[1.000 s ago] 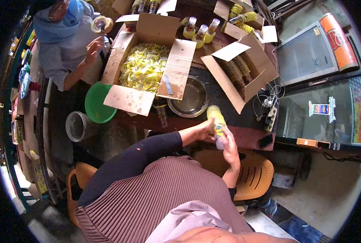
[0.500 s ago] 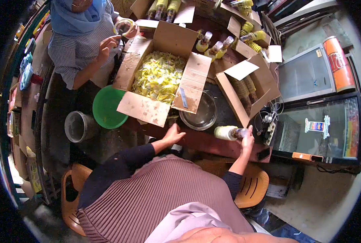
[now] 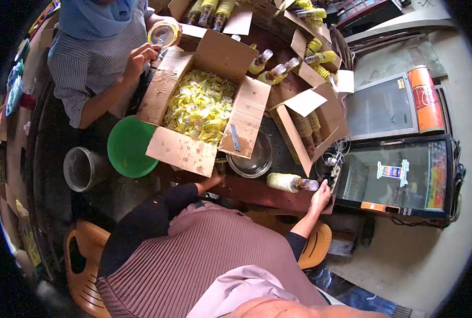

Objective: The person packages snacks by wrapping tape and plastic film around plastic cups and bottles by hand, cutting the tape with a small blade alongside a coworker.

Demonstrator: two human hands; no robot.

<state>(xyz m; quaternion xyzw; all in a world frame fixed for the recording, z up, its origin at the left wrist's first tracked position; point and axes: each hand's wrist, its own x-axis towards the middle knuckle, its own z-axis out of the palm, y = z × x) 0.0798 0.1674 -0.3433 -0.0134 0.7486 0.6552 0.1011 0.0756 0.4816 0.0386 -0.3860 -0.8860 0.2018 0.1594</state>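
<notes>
A bottle (image 3: 283,182) wound in pale yellow material lies on its side near the table's front edge, its clear cap pointing right. Just beyond that cap is my right hand (image 3: 320,198), fingers stretched out and apart from the bottle. My left hand (image 3: 210,182) reaches under the front flap of a cardboard box (image 3: 185,152), beside a dark glass-like object (image 3: 220,167); its fingers are mostly hidden. Yellow wrapper-like pieces (image 3: 201,106) fill the box. Between box and bottle sits a clear round bowl (image 3: 252,161).
A green basin (image 3: 132,148) and a grey bucket (image 3: 78,169) stand left. Across the table, another person (image 3: 100,58) holds a ring-shaped roll (image 3: 162,35) resembling tape. Wrapped bottles (image 3: 278,71) stand behind an open carton (image 3: 294,140). A glass-door fridge (image 3: 395,177) is at right.
My right hand has let go of the bottle, which now lies on the table. My left hand has moved forward under the box flap. The whole view has shifted slightly.
</notes>
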